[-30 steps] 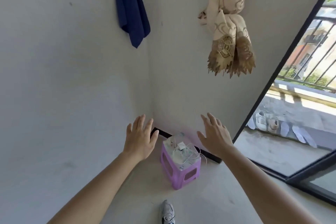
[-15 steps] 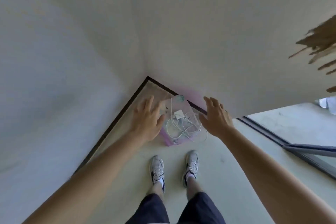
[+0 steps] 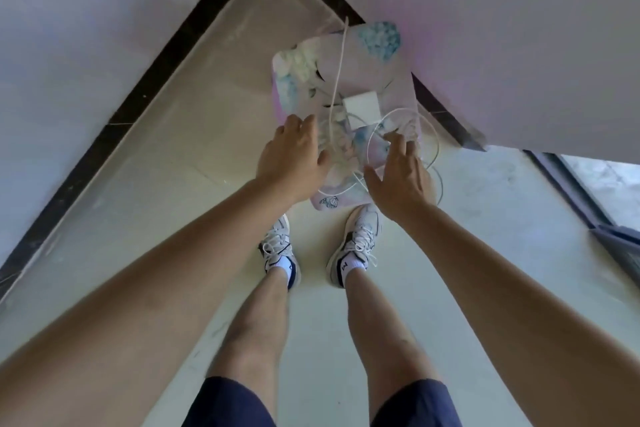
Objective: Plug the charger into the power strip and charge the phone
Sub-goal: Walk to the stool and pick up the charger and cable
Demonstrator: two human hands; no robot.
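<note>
A pink stool with a flower-printed top [image 3: 377, 55] stands in the room corner. On it lies a white charger block [image 3: 362, 107] with loops of white cable [image 3: 401, 121] spread around it and over the stool's right edge. A thicker white cord [image 3: 338, 59] runs from the wall down across the top. My left hand [image 3: 291, 158] hovers over the stool's near left edge, fingers spread, holding nothing. My right hand [image 3: 400, 177] hovers over the near right side above the cable loops, fingers apart. I cannot make out the phone or the power strip.
Two walls meet behind the stool, with a dark skirting strip [image 3: 138, 97] along the floor. My shoes [image 3: 356, 246] stand on the pale floor just in front of the stool. A dark sliding-door track [image 3: 588, 204] lies at the right.
The camera has tilted down from the walls and curtain to the floor. Both hands have come lower and closer together over the stool top.
</note>
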